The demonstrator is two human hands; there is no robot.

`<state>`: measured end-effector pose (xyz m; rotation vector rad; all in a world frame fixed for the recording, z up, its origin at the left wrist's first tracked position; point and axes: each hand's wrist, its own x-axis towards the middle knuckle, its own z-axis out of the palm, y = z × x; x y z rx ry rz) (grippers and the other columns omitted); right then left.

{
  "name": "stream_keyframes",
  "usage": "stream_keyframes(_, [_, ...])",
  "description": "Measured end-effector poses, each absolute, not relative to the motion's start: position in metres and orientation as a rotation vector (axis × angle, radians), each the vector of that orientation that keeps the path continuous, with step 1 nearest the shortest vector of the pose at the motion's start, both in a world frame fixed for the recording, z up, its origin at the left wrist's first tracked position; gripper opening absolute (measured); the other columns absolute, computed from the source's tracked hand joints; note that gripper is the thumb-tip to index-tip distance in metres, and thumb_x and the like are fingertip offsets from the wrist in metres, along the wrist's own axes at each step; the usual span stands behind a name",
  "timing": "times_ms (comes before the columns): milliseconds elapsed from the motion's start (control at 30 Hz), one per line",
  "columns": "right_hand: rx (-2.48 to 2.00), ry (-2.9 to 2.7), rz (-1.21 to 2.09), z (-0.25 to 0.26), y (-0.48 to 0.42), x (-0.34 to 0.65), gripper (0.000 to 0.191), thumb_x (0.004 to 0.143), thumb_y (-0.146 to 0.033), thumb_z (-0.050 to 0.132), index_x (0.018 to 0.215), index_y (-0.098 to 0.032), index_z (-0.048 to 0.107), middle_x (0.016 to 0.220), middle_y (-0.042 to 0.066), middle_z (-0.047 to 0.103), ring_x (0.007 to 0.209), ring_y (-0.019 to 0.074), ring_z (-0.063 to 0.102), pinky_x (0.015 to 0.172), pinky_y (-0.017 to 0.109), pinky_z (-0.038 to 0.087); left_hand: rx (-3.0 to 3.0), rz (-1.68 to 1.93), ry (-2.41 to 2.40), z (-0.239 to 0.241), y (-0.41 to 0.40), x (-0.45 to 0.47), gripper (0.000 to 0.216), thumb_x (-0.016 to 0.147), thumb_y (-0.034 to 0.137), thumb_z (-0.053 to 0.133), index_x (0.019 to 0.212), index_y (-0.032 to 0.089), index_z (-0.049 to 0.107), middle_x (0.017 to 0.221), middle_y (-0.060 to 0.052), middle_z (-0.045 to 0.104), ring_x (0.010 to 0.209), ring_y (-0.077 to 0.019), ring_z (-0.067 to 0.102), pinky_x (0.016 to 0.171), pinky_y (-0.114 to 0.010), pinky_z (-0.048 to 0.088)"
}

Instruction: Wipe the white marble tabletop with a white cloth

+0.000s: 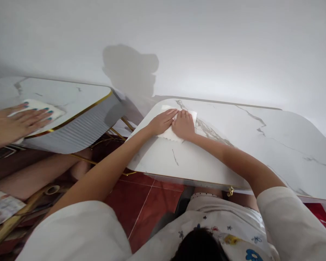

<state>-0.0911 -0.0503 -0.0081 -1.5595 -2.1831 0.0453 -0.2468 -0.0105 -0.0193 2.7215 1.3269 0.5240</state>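
Observation:
A white paper towel (170, 136) with a scalloped edge lies on the left part of a white marble-patterned table (233, 145). My left hand (164, 122) presses on it, fingers together and pointing right toward the other hand. Beside it, touching at the fingertips, my right hand (183, 125) bears down with bent fingers on the towel. One corner of the towel sticks out to the right of that hand. Both palms are hidden from above.
At left, another person's hand (24, 121) with blue nails rests on a white cloth or towel (58, 112) on a second marbled table (92, 95) with a gold edge. A white wall (220, 54) stands behind. A gold knob (230, 191) projects below my table's front edge.

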Motion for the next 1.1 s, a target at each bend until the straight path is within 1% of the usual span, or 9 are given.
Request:
stream_keyframes(133, [-1.528,-2.229,0.123,-0.003,-0.104,-0.097,0.057,0.093,-0.025,0.034,0.141,0.006,0.035,0.148,0.026,0.035,0.139,0.0323,0.030,0.114,0.048,0.020,2.731,0.501,1.348,-0.018,-0.067,-0.257,0.057,0.096,0.036,0.021,0.148,0.016,0.030,0.154,-0.007,0.033,0.143,-0.0212,0.027,0.119,-0.041,0.022])
stream_keyframes(367, [-1.454,-2.339,0.142,0.000,-0.165,-0.083,0.058,0.094,-0.025,0.034,0.142,0.007,0.033,0.149,0.025,0.034,0.139,0.0325,0.030,0.116,0.044,0.020,2.693,0.489,1.473,-0.017,-0.140,-0.246,0.057,0.096,0.039,0.021,0.148,0.020,0.030,0.153,-0.005,0.035,0.142,-0.0218,0.028,0.119,-0.042,0.023])
stream_keyframes(533, [-1.450,-2.340,0.146,-0.001,-0.186,-0.046,0.056,0.094,-0.023,0.033,0.142,0.004,0.035,0.150,0.022,0.035,0.140,0.0290,0.030,0.116,0.042,0.020,2.698,0.468,1.452,-0.014,-0.163,-0.207,0.059,0.095,0.037,0.020,0.148,0.013,0.030,0.152,-0.010,0.034,0.142,-0.0232,0.027,0.119,-0.043,0.024])
stream_keyframes(633, [-1.494,-2.331,0.109,-0.003,-0.192,-0.019,0.055,0.094,-0.023,0.031,0.142,0.003,0.037,0.149,0.021,0.036,0.140,0.0286,0.031,0.115,0.042,0.021,2.722,0.464,1.415,-0.012,-0.169,-0.177,0.058,0.095,0.033,0.020,0.147,0.012,0.031,0.152,-0.010,0.034,0.143,-0.0232,0.027,0.119,-0.043,0.024])
stream_keyframes(833, [-1.532,-2.305,0.046,-0.006,-0.177,0.018,0.056,0.091,-0.022,0.032,0.141,0.002,0.038,0.148,0.020,0.038,0.139,0.0287,0.032,0.114,0.043,0.022,2.739,0.493,1.378,-0.012,-0.152,-0.134,0.056,0.093,0.029,0.024,0.145,0.011,0.034,0.150,-0.011,0.038,0.141,-0.0241,0.031,0.118,-0.043,0.026])
stream_keyframes(967, [-1.508,-2.353,0.029,-0.004,-0.130,0.028,0.055,0.090,-0.021,0.033,0.139,0.003,0.040,0.146,0.021,0.042,0.136,0.0288,0.036,0.113,0.040,0.024,2.769,0.548,1.353,-0.014,-0.110,-0.124,0.055,0.093,0.027,0.024,0.141,0.005,0.038,0.147,-0.016,0.041,0.140,-0.0254,0.033,0.117,-0.043,0.027])
stream_keyframes(1100, [-1.420,-2.405,0.033,-0.004,-0.069,0.037,0.053,0.090,-0.022,0.033,0.137,0.000,0.043,0.144,0.020,0.044,0.134,0.0282,0.038,0.111,0.042,0.028,2.737,0.614,1.403,-0.015,-0.054,-0.119,0.052,0.092,0.025,0.027,0.140,0.009,0.040,0.146,-0.013,0.043,0.138,-0.0237,0.036,0.116,-0.041,0.029])
